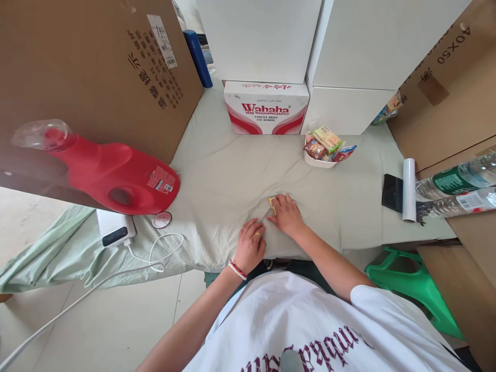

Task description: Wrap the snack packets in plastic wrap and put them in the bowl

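My right hand (287,215) is closed over a small yellow piece (272,205) on the pale green cloth (217,175). Only an edge of it shows beside the thumb and fingertips, so its kind is unclear. Just to the left and nearer my body, my left hand (251,245) rests palm down on the cloth, fingers loosely bent and holding nothing. The two hands are close together. Beyond them stands a small white bowl (320,162) filled with wrapped snacks (325,140).
A red jug (124,178), white power bank (115,227) with cable and round pink-rimmed item (161,220) are at left. A Wahaha carton (267,108) stands behind. Plastic bottles (461,178), a white roll (409,190) and a black flat object (392,192) lie right, above a green stool (418,284).
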Tool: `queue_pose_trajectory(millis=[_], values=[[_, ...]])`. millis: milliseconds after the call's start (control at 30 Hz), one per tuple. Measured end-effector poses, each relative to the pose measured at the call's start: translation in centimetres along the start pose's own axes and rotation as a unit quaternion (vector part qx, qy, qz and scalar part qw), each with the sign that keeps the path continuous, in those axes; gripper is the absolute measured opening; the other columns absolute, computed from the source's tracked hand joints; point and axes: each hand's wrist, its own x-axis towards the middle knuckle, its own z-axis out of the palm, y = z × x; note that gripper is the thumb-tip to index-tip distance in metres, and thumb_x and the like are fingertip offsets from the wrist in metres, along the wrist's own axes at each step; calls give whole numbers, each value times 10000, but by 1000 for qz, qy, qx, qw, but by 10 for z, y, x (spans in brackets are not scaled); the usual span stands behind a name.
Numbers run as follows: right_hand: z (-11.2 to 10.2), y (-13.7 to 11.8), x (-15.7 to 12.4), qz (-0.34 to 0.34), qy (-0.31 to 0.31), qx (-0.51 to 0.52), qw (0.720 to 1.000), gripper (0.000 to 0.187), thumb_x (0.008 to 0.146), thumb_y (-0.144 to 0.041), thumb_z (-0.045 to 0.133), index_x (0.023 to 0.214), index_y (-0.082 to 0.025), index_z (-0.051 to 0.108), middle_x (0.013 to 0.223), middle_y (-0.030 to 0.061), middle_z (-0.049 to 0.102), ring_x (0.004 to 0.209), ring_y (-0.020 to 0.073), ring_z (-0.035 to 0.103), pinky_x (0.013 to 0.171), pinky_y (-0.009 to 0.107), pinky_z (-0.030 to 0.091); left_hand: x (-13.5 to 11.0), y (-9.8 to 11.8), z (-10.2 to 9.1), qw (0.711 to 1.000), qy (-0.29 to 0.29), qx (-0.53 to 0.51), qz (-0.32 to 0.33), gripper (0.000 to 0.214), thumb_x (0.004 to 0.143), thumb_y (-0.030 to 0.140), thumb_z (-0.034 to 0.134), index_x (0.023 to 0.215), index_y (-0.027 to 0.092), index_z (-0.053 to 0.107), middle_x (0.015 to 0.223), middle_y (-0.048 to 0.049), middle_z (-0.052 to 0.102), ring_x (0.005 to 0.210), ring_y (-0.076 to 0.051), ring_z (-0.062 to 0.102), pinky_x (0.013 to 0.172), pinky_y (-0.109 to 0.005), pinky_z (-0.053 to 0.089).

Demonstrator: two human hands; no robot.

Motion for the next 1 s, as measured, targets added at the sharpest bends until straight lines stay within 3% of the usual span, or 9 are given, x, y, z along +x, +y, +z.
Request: queue_pose_trajectory(millis=[200,300,433,500,533,667,800,900,1000], values=[[-8,23,-2,92,90,159,979,285,1001,-214,453,1168,-194,684,1253,159,675,1138,305,577,1038,497,483,10,3,-16,983,83,-145,-80,253,982,257,523,1169,234,692,1247,-121,701,1356,-295,596,1164,-542,493],[-18,37,-8,185,166,404,881,280,948,-451,594,1094,-231,687,1095,88,731,992,251,656,911,421,539,18,14,-19,927,89,-320,-173,305,997,413,586,1231,233,662,1299,-138,663,1274,-290,646,1019,-476,587],[-24,41,-21,263,142,636,712,449,677,-553,881,950,-242,707,920,23,743,831,189,668,754,320,544,36,26,-15,765,45,-570,-294,578,898,563,742,1350,244,577,1385,-149,635,1252,-303,665,905,-426,616],[-22,35,-28,277,114,665,684,484,604,-534,938,917,-242,710,886,11,741,801,178,664,726,302,542,46,28,-9,715,16,-623,-317,648,813,548,839,1320,228,593,1314,-137,685,1167,-285,701,895,-415,607],[-20,32,-32,281,100,667,683,487,605,-534,941,921,-244,711,881,9,742,790,176,664,712,297,540,50,28,-6,712,5,-626,-318,639,763,521,885,1256,209,626,1232,-122,722,1099,-269,719,889,-404,600],[-13,25,-48,249,68,633,730,462,761,-552,844,1104,-273,706,932,8,765,838,186,694,751,306,554,61,25,11,764,-6,-570,-301,495,643,425,942,1002,189,696,933,-39,762,859,-210,724,826,-357,580],[-13,37,-64,207,8,569,796,396,829,-482,791,1164,-284,715,980,12,781,872,187,717,773,310,575,60,24,20,812,-52,-510,-280,416,711,429,863,1031,213,708,872,-33,762,823,-220,733,785,-358,585],[-16,60,-69,229,-45,572,786,372,812,-455,795,1132,-277,731,918,9,777,795,189,722,666,295,583,54,24,17,856,-61,-448,-248,379,793,449,774,1082,215,703,955,-64,771,882,-234,748,812,-374,600],[-24,97,-63,275,14,582,766,337,785,-405,806,1077,-255,729,883,10,771,787,191,728,670,301,613,44,16,5,924,-5,-328,-195,317,885,438,672,1113,219,701,1088,-88,746,945,-224,739,844,-373,603]])
